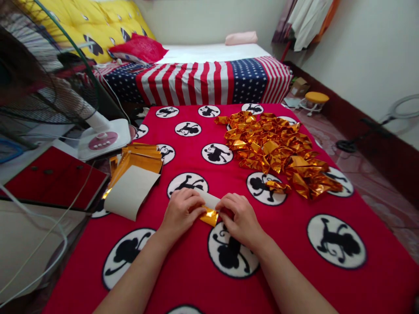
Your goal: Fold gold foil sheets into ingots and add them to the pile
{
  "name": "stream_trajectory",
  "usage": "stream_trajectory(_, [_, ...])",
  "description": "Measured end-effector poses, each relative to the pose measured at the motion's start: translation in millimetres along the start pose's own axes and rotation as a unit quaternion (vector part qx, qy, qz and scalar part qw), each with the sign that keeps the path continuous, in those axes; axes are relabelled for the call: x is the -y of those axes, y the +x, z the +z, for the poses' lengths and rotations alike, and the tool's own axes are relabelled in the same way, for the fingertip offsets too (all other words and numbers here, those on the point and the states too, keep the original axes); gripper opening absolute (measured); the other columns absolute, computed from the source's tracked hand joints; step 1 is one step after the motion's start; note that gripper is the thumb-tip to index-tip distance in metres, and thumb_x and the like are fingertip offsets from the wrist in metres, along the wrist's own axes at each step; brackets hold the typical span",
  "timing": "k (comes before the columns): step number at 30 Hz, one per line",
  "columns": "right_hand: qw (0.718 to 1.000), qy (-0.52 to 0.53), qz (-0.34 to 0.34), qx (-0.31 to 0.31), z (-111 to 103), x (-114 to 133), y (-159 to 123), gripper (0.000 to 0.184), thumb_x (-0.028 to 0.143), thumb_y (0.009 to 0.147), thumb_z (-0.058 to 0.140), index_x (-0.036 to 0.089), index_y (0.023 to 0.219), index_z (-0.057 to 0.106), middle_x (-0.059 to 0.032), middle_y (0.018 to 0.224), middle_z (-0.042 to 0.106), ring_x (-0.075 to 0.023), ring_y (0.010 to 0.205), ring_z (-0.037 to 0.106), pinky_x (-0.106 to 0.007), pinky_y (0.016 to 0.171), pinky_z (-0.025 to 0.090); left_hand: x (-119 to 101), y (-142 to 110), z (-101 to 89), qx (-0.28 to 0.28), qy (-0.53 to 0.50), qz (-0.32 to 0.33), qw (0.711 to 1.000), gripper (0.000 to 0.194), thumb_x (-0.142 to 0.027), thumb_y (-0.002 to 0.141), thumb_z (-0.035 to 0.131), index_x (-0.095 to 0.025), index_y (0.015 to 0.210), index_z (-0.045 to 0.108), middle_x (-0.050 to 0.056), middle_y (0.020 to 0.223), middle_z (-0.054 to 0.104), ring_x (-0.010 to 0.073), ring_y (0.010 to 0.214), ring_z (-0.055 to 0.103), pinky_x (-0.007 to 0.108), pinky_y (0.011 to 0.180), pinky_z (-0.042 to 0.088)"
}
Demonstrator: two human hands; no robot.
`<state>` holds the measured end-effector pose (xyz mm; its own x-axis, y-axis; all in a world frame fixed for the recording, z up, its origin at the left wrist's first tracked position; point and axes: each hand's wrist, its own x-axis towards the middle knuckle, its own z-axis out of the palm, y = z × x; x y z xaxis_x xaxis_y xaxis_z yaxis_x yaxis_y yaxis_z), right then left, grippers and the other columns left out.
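A sheet of gold foil paper [210, 215], white on its other side, lies partly folded over on the red cloth. My left hand [183, 210] pinches its left end, thumb and fingers together. At the right end, my right hand [238, 216] grips the same sheet with bent fingers. To the left is a stack of gold foil sheets [143, 156], with one sheet white side up [131, 192] on top. A heap of folded, shiny gold foil pieces [268, 141] spreads over the far right of the cloth. One small folded gold piece [277, 186] sits at the heap's near edge.
The red cloth [288, 270] with monkey prints covers the table. An electric fan [103, 139] and a red panel [55, 179] stand at the left, with a white cable [60, 213] nearby. Beyond is a bed [196, 83]; a yellow-topped stool [317, 97] stands at the right.
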<state>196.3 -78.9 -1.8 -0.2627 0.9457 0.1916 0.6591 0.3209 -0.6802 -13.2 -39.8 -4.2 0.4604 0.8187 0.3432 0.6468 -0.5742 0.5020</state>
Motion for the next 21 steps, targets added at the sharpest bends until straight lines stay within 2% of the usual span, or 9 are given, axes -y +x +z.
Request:
stream_trajectory(4, [1.000,-0.005,-0.001,0.004,1,1,-1,0.017,0.005,0.076,0.062,0.021,0.079,0.066,-0.0013,0.087,0.063,-0.0187,0.086,0.053,-0.033,0.078,0.033,-5,-5,0.5,-0.045,0.086,0.033,0.995,0.008,-0.028,0.083,0.071,-0.021,0.079,0.069,0.004,0.089,0.066,0.0213,0.090,0.057,0.038,0.082,0.040])
stream_trajectory(8, [1.000,-0.010,0.000,0.006,0,2,-1,0.021,0.003,0.075,0.059,0.022,0.078,0.067,-0.0016,0.085,0.063,-0.0186,0.085,0.052,-0.033,0.078,0.033,-11,-15,3.6,-0.001,0.071,0.075,0.995,0.010,-0.024,0.090,0.061,-0.021,0.091,0.070,0.004,0.086,0.066,0.0181,0.082,0.057,0.034,0.077,0.044])
stream_trajectory(12, [1.000,-0.010,0.001,0.008,-1,2,-1,0.022,0.002,0.073,0.057,0.022,0.077,0.066,-0.0012,0.084,0.063,-0.0184,0.084,0.053,-0.032,0.077,0.033,-15,-21,3.9,0.038,0.036,0.086,0.995,0.023,-0.035,0.085,0.069,-0.022,0.104,0.070,0.008,0.103,0.066,0.0216,0.095,0.059,0.037,0.084,0.049])
stream_trajectory(14, [1.000,-0.011,0.000,0.005,0,1,-1,0.022,0.002,0.074,0.057,0.022,0.077,0.066,-0.0012,0.084,0.063,-0.0183,0.084,0.053,-0.032,0.077,0.034,-14,-20,3.4,0.045,0.039,0.108,0.992,0.021,-0.028,0.087,0.065,-0.025,0.108,0.070,0.008,0.109,0.067,0.0213,0.100,0.060,0.038,0.087,0.050])
stream_trajectory(17, [1.000,-0.017,-0.001,-0.004,1,0,0,0.022,0.005,0.077,0.058,0.022,0.085,0.069,-0.0021,0.088,0.063,-0.0185,0.085,0.054,-0.032,0.078,0.034,-6,-13,2.6,0.024,0.058,0.137,0.989,0.023,-0.018,0.090,0.059,-0.028,0.107,0.071,0.007,0.115,0.068,0.0219,0.108,0.061,0.041,0.091,0.051])
stream_trajectory(21, [0.999,-0.034,-0.001,-0.007,3,0,2,0.021,0.009,0.082,0.060,0.024,0.093,0.072,-0.0029,0.090,0.064,-0.0186,0.087,0.055,-0.033,0.079,0.035,2,-5,1.9,0.018,0.037,0.141,0.989,0.025,-0.013,0.090,0.057,-0.026,0.105,0.072,0.007,0.120,0.069,0.0234,0.117,0.059,0.045,0.099,0.050])
